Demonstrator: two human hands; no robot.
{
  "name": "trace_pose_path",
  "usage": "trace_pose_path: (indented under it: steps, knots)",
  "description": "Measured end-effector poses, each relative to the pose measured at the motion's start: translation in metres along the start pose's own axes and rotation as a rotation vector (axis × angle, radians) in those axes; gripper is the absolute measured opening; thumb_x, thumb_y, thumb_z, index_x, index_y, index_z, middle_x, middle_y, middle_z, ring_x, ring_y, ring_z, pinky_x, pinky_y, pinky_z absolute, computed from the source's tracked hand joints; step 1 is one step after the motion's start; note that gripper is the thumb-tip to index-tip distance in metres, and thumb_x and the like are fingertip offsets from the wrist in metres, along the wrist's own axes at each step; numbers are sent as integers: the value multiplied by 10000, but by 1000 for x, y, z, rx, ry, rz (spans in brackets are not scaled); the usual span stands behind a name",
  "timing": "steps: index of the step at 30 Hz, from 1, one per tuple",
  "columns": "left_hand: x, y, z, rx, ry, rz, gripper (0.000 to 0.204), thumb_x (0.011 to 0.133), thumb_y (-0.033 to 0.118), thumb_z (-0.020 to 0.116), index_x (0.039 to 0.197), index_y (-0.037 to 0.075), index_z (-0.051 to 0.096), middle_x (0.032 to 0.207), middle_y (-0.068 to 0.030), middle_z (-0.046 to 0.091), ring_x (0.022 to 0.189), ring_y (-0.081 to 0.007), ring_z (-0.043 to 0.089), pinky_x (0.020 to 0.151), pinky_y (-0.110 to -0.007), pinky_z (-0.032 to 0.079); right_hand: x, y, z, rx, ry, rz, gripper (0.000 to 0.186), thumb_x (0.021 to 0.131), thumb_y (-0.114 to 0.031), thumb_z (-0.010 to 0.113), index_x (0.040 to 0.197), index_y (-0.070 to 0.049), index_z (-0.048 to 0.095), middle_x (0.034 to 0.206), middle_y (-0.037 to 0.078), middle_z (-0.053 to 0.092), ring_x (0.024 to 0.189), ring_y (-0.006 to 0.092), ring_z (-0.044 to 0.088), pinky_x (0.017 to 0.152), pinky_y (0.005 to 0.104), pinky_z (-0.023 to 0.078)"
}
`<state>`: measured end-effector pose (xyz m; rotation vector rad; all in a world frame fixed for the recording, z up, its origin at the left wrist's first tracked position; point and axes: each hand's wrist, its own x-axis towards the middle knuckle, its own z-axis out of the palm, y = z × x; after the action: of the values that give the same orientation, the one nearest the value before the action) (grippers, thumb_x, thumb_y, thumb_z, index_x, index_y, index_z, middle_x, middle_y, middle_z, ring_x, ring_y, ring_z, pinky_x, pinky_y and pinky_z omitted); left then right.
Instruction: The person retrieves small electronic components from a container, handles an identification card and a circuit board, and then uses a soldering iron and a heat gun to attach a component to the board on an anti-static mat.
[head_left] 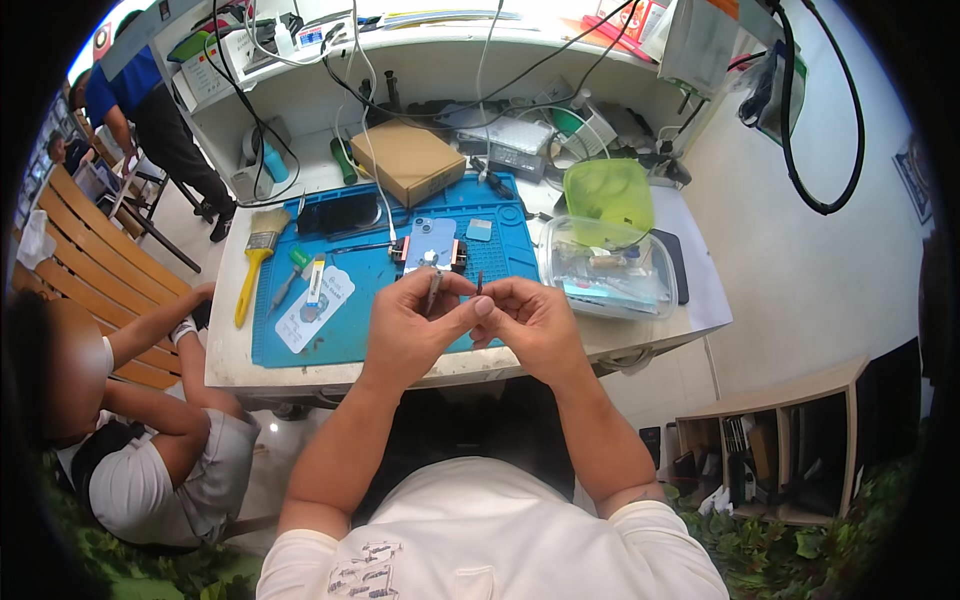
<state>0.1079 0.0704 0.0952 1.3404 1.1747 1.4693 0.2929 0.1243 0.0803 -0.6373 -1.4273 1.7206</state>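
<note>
My left hand [420,320] is closed round a slim silver tool [434,291], perhaps tweezers, its thumb reaching toward my right hand. My right hand [525,325] pinches a tiny dark thin piece [481,283] between thumb and finger; my fingertips meet there. Just beyond my hands a light-blue phone [431,240] lies back up in a holder [459,255] on the blue repair mat [275,345]. A yellow-handled brush [250,280], a small green-topped screwdriver [292,271], a white card [310,325] and a dark phone [330,215] lie to the left.
A cardboard box [408,160] stands behind the mat, beside a clear container [605,275] and a green one [607,195]. Cables hang from the shelf [400,30]. A seated person [150,430] is at my left, another [140,110] standing behind. A wooden cubby [770,400] stands at lower right.
</note>
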Motion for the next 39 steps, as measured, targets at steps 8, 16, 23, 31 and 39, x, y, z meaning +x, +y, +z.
trace_pose_path:
  steps: [8,16,23,31,39]
  knots:
    - [7,-7,-3,-45,104,-46,98,928,81,793,941,-12,763,774,2,709,698,-51,601,631,-212,453,-1,-2,8,-66,35,12,199,986,-88,758,1116,59,725,926,77,763,753,100,718,683,264,615]
    - [10,-11,-2,-62,57,-98,121,920,107,808,941,0,756,781,1,704,709,-45,596,653,-212,457,-1,-1,10,-56,61,11,185,971,-75,767,1093,60,733,882,73,754,714,95,706,640,256,608]
    - [15,-14,-2,-137,162,-78,138,923,118,811,873,24,723,668,21,622,526,-16,447,471,-214,297,-2,5,9,23,67,35,182,960,-65,771,1087,60,736,858,71,741,664,90,674,604,250,589]
    - [16,-11,-1,-128,179,-134,209,931,143,797,798,47,667,602,56,512,481,-15,371,438,-223,220,-1,16,11,59,162,24,132,949,-34,766,1039,55,731,812,64,703,613,105,644,524,267,545]
    - [21,-8,0,-225,154,-258,259,927,166,775,750,80,607,617,76,460,487,-12,331,446,-233,203,0,14,11,67,158,37,92,944,-35,768,980,37,721,782,52,687,598,97,632,507,258,531]
